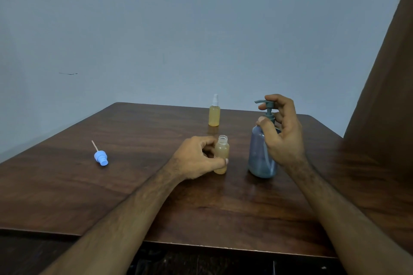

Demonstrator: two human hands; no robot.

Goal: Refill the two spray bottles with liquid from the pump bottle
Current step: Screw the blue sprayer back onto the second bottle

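Both of my forearms enter from the bottom edge and reach forward over the dark wooden table (134,185).

Labels: none of the bottles carries a label, brand or writing that I can read.

Left hand (196,158): my fingers are curled around the open spray bottle (221,154), with the thumb across its lower front and the other fingers behind its side. This bottle stands upright on the table, its neck uncapped, with yellowish liquid inside. It sits just beside the pump bottle (261,154), on that bottle's left, not touching it.

Right hand (283,136): my thumb tip presses on the shoulder of the pump bottle at the base of its collar. My index finger is hooked over the top of the pump head (264,103), and my other fingers are bent loosely behind the pump stem. The pump bottle is translucent blue-grey, upright on the table, with its spout pointing left, toward the open spray bottle but higher than its neck.

Second spray bottle (214,114): it stands upright farther back on the table, near the far edge, well apart from both hands. Its white sprayer top is fitted, and it holds yellowish liquid.

Blue sprayer cap (101,157): it lies on its side on the left part of the table, well apart from the bottles, with its thin dip tube pointing up and away from me.
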